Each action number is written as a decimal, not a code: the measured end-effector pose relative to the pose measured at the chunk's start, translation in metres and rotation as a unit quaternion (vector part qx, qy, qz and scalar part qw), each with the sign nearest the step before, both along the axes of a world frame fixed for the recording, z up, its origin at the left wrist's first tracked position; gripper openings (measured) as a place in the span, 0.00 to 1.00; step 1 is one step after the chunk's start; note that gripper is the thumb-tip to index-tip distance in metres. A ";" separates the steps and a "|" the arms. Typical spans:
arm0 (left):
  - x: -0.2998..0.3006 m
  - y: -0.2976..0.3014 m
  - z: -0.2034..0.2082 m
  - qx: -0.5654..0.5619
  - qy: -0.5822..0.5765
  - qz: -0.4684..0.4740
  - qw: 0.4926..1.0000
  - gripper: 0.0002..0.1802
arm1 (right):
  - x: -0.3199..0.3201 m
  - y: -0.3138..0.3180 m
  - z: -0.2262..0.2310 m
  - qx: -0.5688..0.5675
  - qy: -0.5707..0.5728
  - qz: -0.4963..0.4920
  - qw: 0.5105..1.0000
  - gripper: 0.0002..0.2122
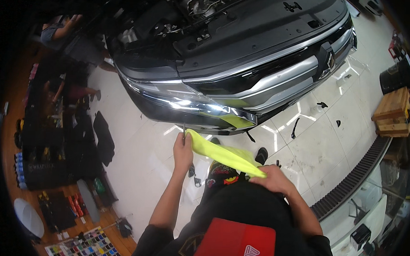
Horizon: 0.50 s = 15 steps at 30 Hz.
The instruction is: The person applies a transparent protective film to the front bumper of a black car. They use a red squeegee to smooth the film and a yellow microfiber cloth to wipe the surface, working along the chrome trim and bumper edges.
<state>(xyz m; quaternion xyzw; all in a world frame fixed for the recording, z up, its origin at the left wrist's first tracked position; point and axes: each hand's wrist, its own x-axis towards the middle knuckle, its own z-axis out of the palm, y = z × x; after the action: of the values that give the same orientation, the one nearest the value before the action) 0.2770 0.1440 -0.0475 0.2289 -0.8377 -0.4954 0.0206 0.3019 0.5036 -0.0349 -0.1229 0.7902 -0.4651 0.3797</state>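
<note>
A bright yellow cloth is stretched between my two hands in front of my body. My left hand is closed at its upper left end, with a slim dark tool pointing up from the fingers; its kind is too small to tell. My right hand pinches the cloth's lower right end. Just beyond the cloth is the front corner of a car, with its chrome-trimmed headlight and silver grille. Neither hand touches the car. The yellow reflects in the chrome trim.
The car's hood is up over the engine bay. Small black pieces lie on the glossy tiled floor. At right are a wooden crate and a ribbed dark strip. Another person stands at the far left.
</note>
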 end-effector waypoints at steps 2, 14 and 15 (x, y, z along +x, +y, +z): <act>0.017 0.014 0.000 -0.083 -0.040 0.026 0.995 0.14 | -0.003 0.009 0.007 -0.107 -0.066 0.029 0.992 0.19; 0.113 0.141 -0.002 0.399 -0.132 -0.046 0.906 0.27 | -0.004 -0.026 -0.019 -0.247 -0.098 0.037 0.963 0.19; 0.116 0.143 -0.005 0.403 -0.137 -0.073 0.902 0.28 | -0.002 -0.025 -0.023 -0.249 -0.115 0.011 0.962 0.20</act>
<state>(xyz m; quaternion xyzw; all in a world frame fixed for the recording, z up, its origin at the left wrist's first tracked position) 0.3934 0.2872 -0.0529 0.2216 -0.5756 -0.7544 -0.2245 0.2999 0.4788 -0.0576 -0.1682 0.5988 -0.6540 0.4307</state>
